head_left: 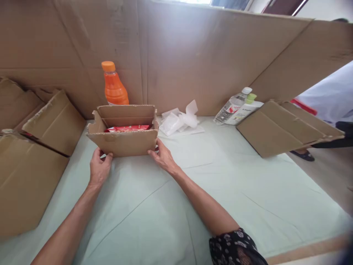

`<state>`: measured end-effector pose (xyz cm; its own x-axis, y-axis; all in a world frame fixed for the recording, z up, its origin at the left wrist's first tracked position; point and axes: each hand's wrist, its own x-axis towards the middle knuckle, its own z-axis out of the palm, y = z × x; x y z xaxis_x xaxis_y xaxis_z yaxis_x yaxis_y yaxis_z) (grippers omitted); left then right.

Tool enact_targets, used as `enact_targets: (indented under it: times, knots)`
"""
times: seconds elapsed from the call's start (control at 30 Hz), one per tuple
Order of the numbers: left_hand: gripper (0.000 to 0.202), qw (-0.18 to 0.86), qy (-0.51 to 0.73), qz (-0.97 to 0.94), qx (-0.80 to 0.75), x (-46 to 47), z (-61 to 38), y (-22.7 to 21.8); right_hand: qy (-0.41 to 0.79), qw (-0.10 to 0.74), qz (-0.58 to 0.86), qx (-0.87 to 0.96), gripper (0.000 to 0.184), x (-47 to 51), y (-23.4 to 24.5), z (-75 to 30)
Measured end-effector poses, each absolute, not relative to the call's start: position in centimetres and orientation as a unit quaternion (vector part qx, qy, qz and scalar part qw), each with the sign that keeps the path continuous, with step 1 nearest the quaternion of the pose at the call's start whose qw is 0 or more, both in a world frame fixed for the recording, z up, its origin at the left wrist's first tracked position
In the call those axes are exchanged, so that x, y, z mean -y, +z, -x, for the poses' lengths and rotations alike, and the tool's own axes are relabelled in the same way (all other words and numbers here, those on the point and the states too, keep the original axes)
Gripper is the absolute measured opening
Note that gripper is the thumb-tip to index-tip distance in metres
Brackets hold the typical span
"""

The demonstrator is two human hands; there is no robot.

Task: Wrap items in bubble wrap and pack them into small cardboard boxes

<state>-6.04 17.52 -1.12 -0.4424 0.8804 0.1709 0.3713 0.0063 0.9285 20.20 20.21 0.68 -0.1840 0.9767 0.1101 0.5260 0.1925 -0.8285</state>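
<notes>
An open-topped cardboard box (129,144) stands on the green-covered table, its front wall facing me. Inside it lies a red packet (128,128), only its upper part showing above the front edge. My left hand (99,165) grips the box at its lower left corner, thumb on the front. At the lower right corner my right hand (162,156) holds it too, thumb in front and fingers round the side. Right behind the box an orange-capped bottle of orange drink (116,88) stands upright, its base hidden.
Crumpled white plastic wrapping (180,120) lies right of the box. Farther right a clear water bottle (231,106) and a white pouch with a green cap (244,112) lean beside a cardboard flap (278,129). Larger cardboard boxes (30,180) stand at left; a cardboard wall (193,59) closes the back.
</notes>
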Motion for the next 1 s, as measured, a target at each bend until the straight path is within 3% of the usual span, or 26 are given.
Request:
enact_targets:
  times: [0.1,0.3,0.47,0.53,0.63,0.8,0.93,1.0]
  knots:
    - [0.044,0.229,0.546,-0.443,-0.673,-18.5,5.9,-2.0,0.345,0.362,0.507,0.701,0.068,-21.2,-1.1,-20.3]
    - [0.048,0.245,0.564,-0.435,-0.658,-18.0,5.9,-4.2,0.216,0.387,0.542,0.714,0.041,-23.3,-1.5,-27.4]
    - [0.045,0.242,0.559,-0.436,-0.663,-18.0,6.1,-4.4,0.001,0.299,0.666,0.684,0.056,-30.3,2.6,-32.6]
    - [0.045,0.243,0.558,-0.436,-0.663,-18.0,6.0,-4.4,-0.017,0.283,0.688,0.668,0.043,-32.3,3.7,-33.8]
    - [0.046,0.243,0.559,-0.435,-0.663,-18.0,6.0,-4.7,-0.036,0.344,0.683,0.643,0.021,-32.0,4.7,-35.0]
    - [0.051,0.192,0.559,-0.436,-0.679,-18.0,5.8,-3.9,-0.012,0.522,0.58,0.625,0.011,-23.7,5.7,-34.8]
    - [0.058,0.059,0.568,-0.487,-0.661,-15.6,4.6,-1.2,0.037,0.54,0.528,0.655,0.016,-16.0,5.1,-31.4]
    - [0.049,0.075,0.551,-0.54,-0.632,-13.2,3.3,0.1,0.066,0.536,0.51,0.669,0.018,-13.0,3.9,-29.2]
